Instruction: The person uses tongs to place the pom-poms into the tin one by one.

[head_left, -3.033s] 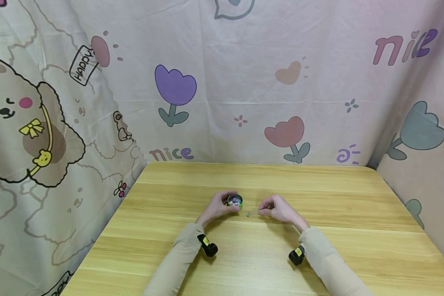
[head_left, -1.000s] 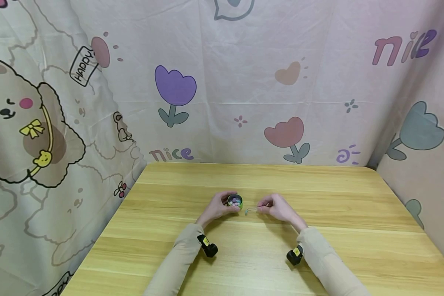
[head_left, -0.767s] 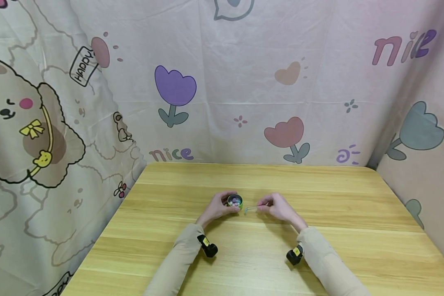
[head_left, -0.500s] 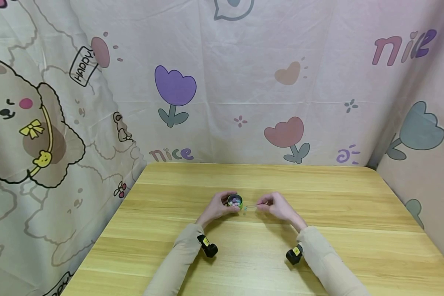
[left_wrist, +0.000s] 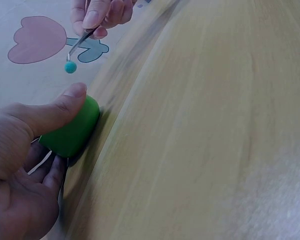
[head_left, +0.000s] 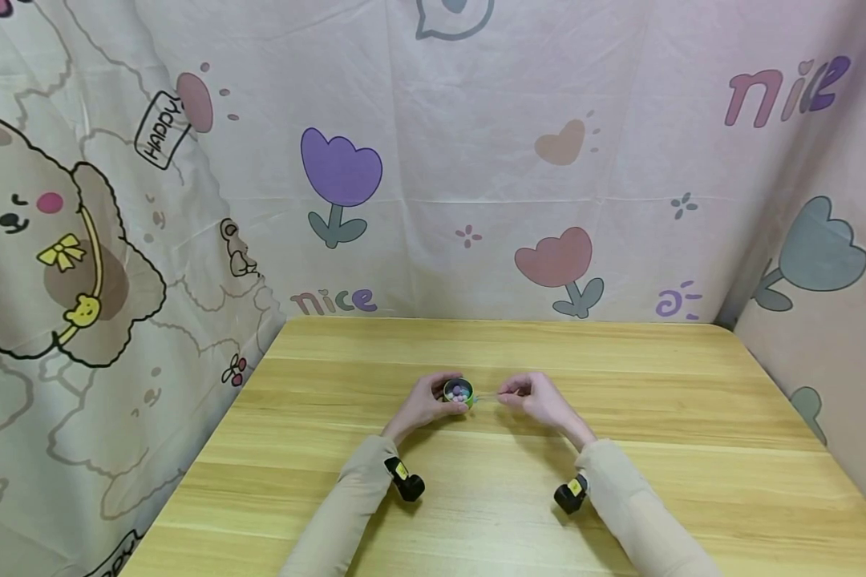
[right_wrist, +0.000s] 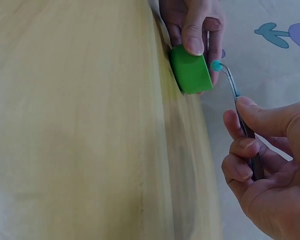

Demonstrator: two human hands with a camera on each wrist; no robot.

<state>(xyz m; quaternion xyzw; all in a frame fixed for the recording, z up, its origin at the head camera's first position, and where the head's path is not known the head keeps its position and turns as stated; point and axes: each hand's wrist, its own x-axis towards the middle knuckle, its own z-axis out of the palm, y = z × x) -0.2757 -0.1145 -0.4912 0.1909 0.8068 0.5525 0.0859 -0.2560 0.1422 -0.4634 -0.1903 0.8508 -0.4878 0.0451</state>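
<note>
My left hand (head_left: 429, 401) grips a small green cup (left_wrist: 75, 127) on the table, thumb on the near side and fingers round the other. Inside the cup lie several small pink, purple and pale balls (head_left: 459, 394). In my right hand (right_wrist: 275, 150) I hold bent-tip tweezers (right_wrist: 247, 130), pinched between thumb and fingers. A small teal ball (left_wrist: 70, 67) is caught at the tweezers' tip. In the right wrist view the ball (right_wrist: 216, 65) appears close to the cup's rim; whether they touch I cannot tell.
The wooden table (head_left: 476, 497) stretches out around both hands. A printed cloth (head_left: 433, 160) hangs behind and along both sides of it. Black wrist cameras (head_left: 406, 481) sit on both forearms.
My right hand has moved slightly left and away from me, lifting the tweezers and teal ball from near the table towards the cup's rim. The left hand and cup have stayed put.
</note>
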